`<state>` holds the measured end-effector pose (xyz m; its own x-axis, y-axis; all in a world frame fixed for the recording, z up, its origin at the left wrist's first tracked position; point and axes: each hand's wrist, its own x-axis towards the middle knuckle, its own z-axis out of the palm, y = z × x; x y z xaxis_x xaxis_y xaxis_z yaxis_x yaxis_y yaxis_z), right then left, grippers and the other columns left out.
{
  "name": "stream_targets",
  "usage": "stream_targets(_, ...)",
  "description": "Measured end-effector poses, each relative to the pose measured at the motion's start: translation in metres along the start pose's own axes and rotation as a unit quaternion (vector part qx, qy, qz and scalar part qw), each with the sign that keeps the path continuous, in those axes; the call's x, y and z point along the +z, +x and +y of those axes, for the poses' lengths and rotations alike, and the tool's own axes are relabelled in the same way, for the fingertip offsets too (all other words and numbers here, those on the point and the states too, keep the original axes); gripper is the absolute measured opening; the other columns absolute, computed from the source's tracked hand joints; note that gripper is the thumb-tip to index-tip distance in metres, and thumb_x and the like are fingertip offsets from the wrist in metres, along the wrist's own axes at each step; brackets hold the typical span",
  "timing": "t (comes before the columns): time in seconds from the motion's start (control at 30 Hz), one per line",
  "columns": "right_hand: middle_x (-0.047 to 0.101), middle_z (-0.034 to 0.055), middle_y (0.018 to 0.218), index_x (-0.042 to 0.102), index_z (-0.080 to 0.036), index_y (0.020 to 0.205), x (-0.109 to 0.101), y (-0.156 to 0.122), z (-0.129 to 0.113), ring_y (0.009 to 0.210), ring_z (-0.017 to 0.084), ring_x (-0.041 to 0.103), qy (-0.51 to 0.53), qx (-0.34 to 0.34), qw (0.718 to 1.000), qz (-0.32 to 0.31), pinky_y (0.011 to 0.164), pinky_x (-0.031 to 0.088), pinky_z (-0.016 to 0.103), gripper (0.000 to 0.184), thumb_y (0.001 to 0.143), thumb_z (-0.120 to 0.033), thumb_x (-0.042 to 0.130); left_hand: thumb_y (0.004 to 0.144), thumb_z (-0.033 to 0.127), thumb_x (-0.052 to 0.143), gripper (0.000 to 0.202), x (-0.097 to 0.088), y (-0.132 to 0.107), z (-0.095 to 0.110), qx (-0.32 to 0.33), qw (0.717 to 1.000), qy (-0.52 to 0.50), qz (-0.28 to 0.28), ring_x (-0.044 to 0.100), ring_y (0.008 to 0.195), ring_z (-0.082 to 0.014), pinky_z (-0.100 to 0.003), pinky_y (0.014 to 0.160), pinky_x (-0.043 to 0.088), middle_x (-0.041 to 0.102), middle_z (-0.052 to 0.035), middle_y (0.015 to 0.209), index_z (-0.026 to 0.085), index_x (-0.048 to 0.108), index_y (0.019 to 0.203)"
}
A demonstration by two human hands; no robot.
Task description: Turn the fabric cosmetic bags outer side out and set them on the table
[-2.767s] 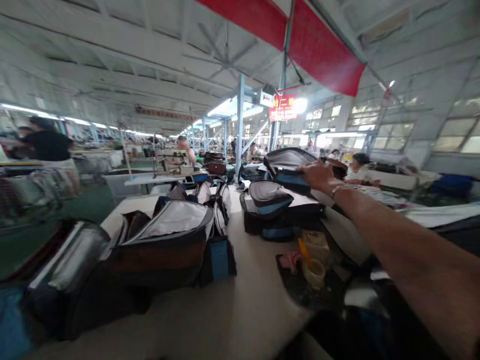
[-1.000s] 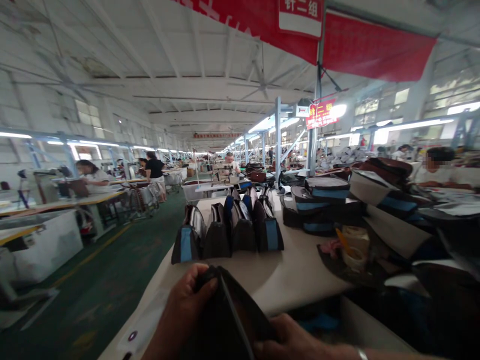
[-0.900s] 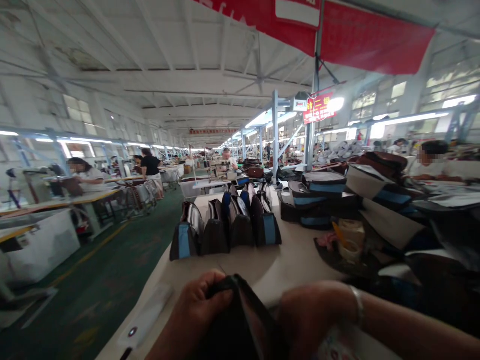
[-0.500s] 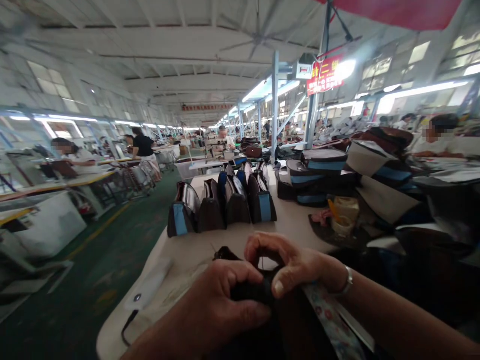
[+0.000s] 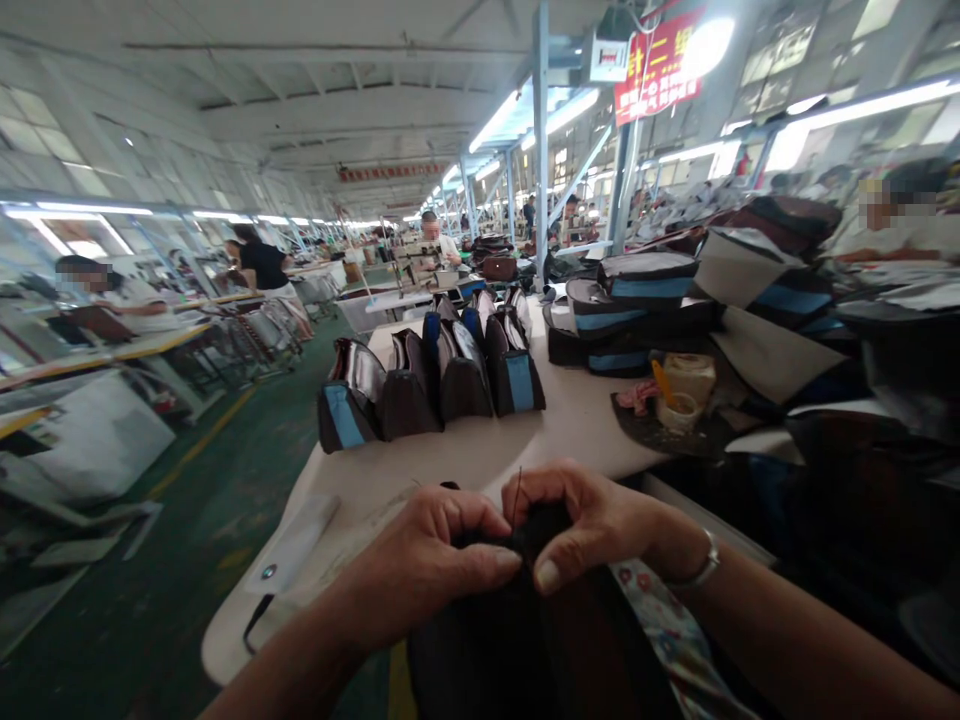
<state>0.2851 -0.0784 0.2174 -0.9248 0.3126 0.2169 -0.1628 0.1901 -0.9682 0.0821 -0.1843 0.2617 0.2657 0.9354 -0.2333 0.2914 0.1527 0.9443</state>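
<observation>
Dark material (image 5: 525, 645) is pinched in both hands (image 5: 439, 555) (image 5: 596, 525), curled just beside each other.

A pale bench (image 5: 465, 455) with a rounded near left corner stands on a green floor (image 5: 187, 540), which runs past the bench's left edge and bears a yellow line (image 5: 202, 442). Farther left is a yellow-edged worktable (image 5: 161, 342). Past the bench's far edge rises a pale blue post (image 5: 541, 150), with a red sign (image 5: 652, 75) and a glaring lamp (image 5: 709, 47) to its right. Tube lights (image 5: 495, 122) recede under a white ceiling (image 5: 337, 85) with beams. Windows (image 5: 34, 130) line the left wall (image 5: 105, 135); others brighten the right wall (image 5: 825, 45).
</observation>
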Motion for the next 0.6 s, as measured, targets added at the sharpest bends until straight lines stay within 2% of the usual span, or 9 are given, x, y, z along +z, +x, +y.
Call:
stream_targets(0.1,0.056,-0.0012,0.078,0.066,-0.011,0.09,-0.004,0.001,-0.004,0.069,0.01,0.047,0.017,-0.005,1.0,-0.01,0.061,0.035,0.022,0.038,0.076,-0.042,0.082,0.075,0.032,0.074,0.02,0.001,0.004,-0.001,0.001,1.0,-0.016,0.005,0.043,0.064,-0.0094,-0.021,0.059,0.032,0.055,0.0034,0.07,0.014,0.07,0.083)
stream_targets(0.27,0.052,-0.0039,0.069,0.065,-0.01,0.083,-0.002,0.0,-0.001,0.061,0.007,0.042,0.11,0.023,0.994,-0.005,0.057,0.033,0.02,0.027,0.078,-0.032,0.08,0.075,0.035,0.073,0.025,0.003,0.008,-0.003,-0.013,0.999,-0.037,-0.013,0.044,0.065,-0.0104,-0.022,0.058,0.031,0.054,0.0025,0.071,0.013,0.069,0.084)
stream_targets(0.4,0.055,-0.0022,0.071,0.066,-0.011,0.083,-0.001,-0.001,0.004,0.063,0.009,0.045,0.119,0.029,0.992,0.01,0.058,0.035,0.021,0.025,0.077,-0.031,0.079,0.074,0.049,0.076,0.039,0.005,0.01,-0.001,-0.022,1.0,0.016,0.009,0.037,0.061,-0.0096,-0.023,0.055,0.025,0.049,0.0034,0.067,0.012,0.066,0.082)
stream_targets(0.6,0.057,-0.0012,0.074,0.066,-0.011,0.086,-0.002,-0.005,0.005,0.066,0.009,0.046,0.134,0.039,0.99,0.021,0.061,0.036,0.022,0.029,0.077,-0.035,0.078,0.074,0.05,0.078,0.039,0.004,0.01,-0.004,-0.017,1.0,0.01,-0.005,0.04,0.064,-0.0101,-0.022,0.057,0.028,0.052,0.0028,0.072,0.013,0.069,0.085)
